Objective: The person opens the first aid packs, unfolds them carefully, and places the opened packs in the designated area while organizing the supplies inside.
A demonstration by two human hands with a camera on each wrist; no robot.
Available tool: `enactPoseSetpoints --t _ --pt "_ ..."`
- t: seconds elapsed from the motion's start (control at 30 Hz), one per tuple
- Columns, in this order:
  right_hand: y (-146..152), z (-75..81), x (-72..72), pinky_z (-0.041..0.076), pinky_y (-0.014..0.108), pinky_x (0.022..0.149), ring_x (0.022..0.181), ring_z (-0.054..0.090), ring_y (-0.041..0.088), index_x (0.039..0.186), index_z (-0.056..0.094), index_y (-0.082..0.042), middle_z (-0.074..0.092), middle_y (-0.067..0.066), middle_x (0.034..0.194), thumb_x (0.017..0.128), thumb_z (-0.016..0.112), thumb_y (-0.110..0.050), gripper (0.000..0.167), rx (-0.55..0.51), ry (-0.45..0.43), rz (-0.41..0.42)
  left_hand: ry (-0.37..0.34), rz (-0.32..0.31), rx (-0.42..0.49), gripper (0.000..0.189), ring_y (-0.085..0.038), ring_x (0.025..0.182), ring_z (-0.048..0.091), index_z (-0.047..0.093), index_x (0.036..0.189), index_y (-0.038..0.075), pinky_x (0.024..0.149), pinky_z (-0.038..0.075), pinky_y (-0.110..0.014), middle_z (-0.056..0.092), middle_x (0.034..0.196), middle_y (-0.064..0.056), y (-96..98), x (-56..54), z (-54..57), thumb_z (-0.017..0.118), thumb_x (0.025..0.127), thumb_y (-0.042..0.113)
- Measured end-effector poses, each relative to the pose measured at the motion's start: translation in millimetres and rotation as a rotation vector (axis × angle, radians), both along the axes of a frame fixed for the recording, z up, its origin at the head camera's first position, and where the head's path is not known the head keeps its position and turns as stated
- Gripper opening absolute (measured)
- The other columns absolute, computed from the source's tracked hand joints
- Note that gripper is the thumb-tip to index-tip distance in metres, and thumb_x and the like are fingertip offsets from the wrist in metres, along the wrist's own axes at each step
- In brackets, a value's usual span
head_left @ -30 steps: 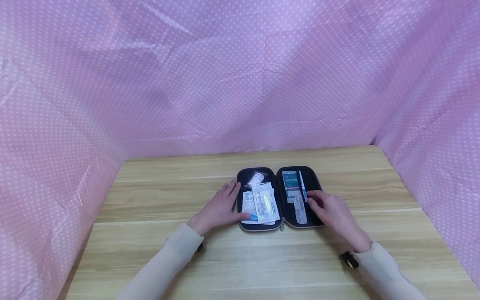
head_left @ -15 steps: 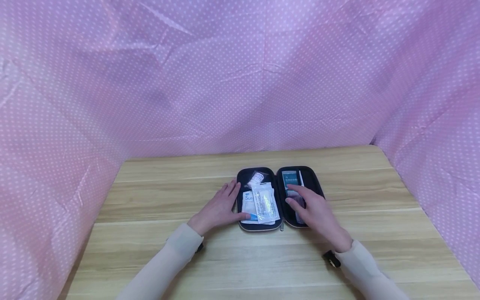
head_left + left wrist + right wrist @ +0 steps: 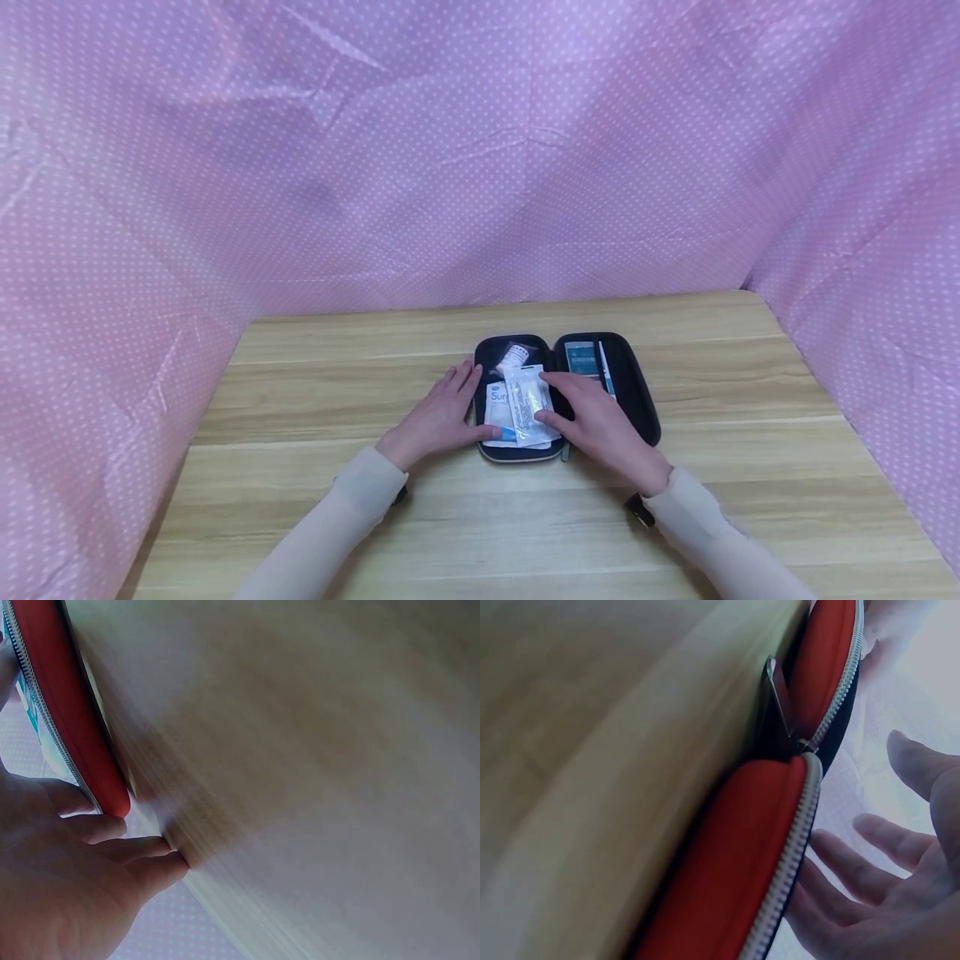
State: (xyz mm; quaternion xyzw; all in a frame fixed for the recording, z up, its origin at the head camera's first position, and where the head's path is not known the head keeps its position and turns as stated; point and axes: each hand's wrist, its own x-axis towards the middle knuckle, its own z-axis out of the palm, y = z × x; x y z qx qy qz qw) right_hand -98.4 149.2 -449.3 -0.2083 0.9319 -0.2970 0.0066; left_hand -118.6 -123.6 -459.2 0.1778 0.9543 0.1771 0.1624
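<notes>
A small zip case [image 3: 636, 392] lies unfolded on the table, black inside, with a red outer side [image 3: 71, 712] in the left wrist view. My left hand [image 3: 438, 421] rests against its left edge, the thumb reaching over the left half. Fingers spread, my right hand [image 3: 603, 425] is over the hinge, its thumb and fingertips at a shiny white packet [image 3: 527, 408]; I cannot tell whether they touch it. Under that packet is a white and blue packet [image 3: 495, 404]. A clear bag with a white roll [image 3: 515, 357] lies above them.
In the right half, green packets [image 3: 582, 358] and a slim white-blue item [image 3: 606, 371] sit by a black strap; my right hand hides their lower part. A zipper pull [image 3: 780, 701] hangs at the hinge. Pink dotted cloth [image 3: 480, 167] surrounds the wooden table [image 3: 315, 367].
My right hand has moved left, from the slim item in the right half, across the green packets, to the white packet. The left hand has stayed at the case's left edge.
</notes>
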Motion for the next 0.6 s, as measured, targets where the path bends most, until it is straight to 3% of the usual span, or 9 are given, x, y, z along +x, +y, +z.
enactPoseSetpoints --t 0.3,0.6 --pt "-10.5 -1.6 -4.0 0.047 0.056 0.107 0.125 0.057 0.032 0.149 0.055 -0.011 0.06 0.014 0.138 0.09 0.081 -0.045 0.074 0.105 -0.02 0.002 0.015 -0.016 -0.004 0.115 -0.039 0.157 0.015 0.02 0.166 0.008 0.125 0.022 -0.05 0.01 0.173 -0.012 -1.5 -0.2 -3.0 0.063 0.086 0.078" --pt "-16.8 -3.0 -5.5 0.051 0.048 0.096 0.108 0.054 0.028 0.151 0.054 -0.013 0.061 0.013 0.128 0.086 0.084 -0.047 0.079 0.186 0.013 0.033 0.01 -0.011 -0.003 0.115 -0.038 0.157 0.014 0.02 0.166 0.009 0.125 0.021 -0.05 0.01 0.174 -0.01 -1.3 1.0 -2.4 0.062 0.085 0.079"
